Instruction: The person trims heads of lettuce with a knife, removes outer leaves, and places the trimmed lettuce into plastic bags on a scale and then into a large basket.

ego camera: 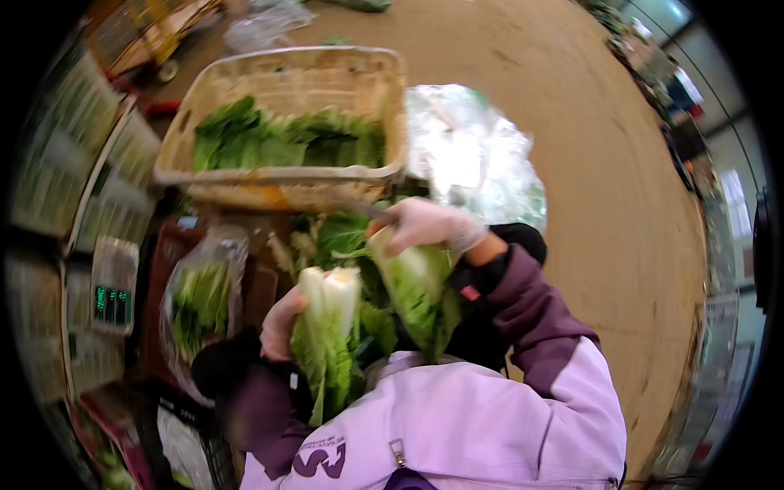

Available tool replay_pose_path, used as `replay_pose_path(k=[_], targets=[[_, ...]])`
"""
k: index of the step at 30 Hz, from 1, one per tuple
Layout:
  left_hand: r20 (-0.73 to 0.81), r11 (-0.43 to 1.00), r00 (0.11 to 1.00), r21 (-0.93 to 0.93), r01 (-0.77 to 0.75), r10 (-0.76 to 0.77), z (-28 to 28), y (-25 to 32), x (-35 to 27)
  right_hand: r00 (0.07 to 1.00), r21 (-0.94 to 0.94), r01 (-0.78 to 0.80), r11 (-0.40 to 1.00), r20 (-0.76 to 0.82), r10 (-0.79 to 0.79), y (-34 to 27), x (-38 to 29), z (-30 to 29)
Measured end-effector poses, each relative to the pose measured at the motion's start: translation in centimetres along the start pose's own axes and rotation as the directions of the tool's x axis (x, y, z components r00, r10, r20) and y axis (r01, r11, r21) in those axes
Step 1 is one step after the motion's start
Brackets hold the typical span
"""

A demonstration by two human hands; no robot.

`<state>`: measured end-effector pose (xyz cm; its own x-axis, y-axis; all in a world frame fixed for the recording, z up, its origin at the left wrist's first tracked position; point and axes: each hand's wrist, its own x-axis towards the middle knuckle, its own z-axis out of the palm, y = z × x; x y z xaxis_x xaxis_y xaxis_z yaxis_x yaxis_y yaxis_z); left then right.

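In my gloved left hand (pixel 283 326) is a head of leafy lettuce (pixel 326 343), its pale base up and its green leaves hanging towards my lap. My gloved right hand (pixel 429 225) grips a knife (pixel 358 206), whose motion-blurred grey blade points left. Directly beneath that hand hangs a second bunch of lettuce leaves (pixel 413 285), at its fingers; whether they also pinch it cannot be told. Loose dark green leaves (pixel 343 234) lie between my hands and the plastic basket (pixel 282 177) in front of me. Inside the basket, lettuce heads (pixel 288 141) stand in a row.
Clear plastic bags (pixel 471 153) lie right of the basket. On the left are a bag of greens (pixel 202 300) on a brown crate (pixel 162 263), a scale display (pixel 114 294) and stacked crates (pixel 116 177). A yellow cart (pixel 153 40) stands at the far left.
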<state>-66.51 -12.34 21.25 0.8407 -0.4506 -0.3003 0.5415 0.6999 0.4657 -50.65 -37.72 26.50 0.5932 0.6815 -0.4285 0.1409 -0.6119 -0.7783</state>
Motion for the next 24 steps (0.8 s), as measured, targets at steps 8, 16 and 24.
replay_pose_path(k=[8, 16, 24], targets=[[-0.018, 0.982, 0.994, -0.15, -0.113, 0.111, 1.5, 0.8, 4.0, 0.972, 0.671, 0.235, 0.703, -0.156, -0.176, 1.4, -2.9, -2.0], [-0.019, 0.977, 0.98, -0.081, -0.198, 0.197, 4.5, 1.4, 3.6, 0.927, 0.446, 0.313, 0.838, -0.337, -0.166, 1.6, -4.7, -0.5], [0.065, 0.974, 0.996, -0.221, -0.053, 0.068, 4.2, -1.5, 0.5, 0.952, 0.48, 0.301, 0.824, -0.201, -0.231, -1.0, -3.1, 4.2]])
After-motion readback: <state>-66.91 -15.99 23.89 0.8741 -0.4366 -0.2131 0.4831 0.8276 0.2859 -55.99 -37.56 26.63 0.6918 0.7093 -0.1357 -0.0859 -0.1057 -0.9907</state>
